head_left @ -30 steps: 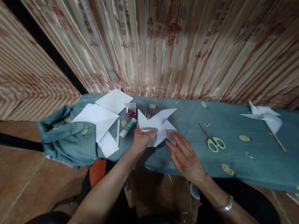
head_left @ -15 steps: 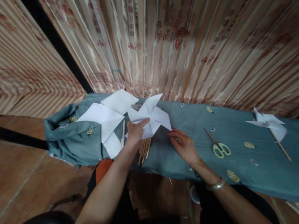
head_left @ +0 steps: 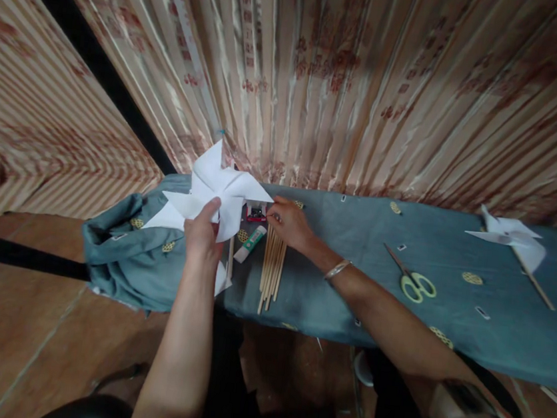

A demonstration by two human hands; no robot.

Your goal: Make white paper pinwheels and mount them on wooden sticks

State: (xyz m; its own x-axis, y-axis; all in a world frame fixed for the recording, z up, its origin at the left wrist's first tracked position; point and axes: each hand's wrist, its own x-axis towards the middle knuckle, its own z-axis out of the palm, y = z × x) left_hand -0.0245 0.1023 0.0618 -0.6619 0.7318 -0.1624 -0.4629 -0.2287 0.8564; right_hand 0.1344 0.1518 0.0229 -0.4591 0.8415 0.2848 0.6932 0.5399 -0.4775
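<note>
My left hand (head_left: 204,231) is closed on a folded white paper pinwheel (head_left: 233,187), its thumb pressing near the middle of the blades. More white folded paper (head_left: 165,213) lies under and beside it. My right hand (head_left: 290,222) has its fingertips pinched together beside a small open red box (head_left: 256,214) with dark bits inside, close to one blade's tip. Whatever those fingertips hold, if anything, is too small to make out. Below the right hand lies a bundle of thin wooden sticks (head_left: 272,268). A green-and-white glue stick (head_left: 250,243) rests left of the sticks.
Scissors with pale green handles (head_left: 415,284) lie on the blue-green cloth (head_left: 339,296) to the right. Farther right is a white pinwheel (head_left: 514,234) on a wooden stick (head_left: 534,282). A striped curtain (head_left: 310,105) hangs along the back edge.
My left hand has carried the pinwheel left, over the other white paper, uncovering the red box and glue stick. My right hand has moved left to the box, its fingers now pinched.
</note>
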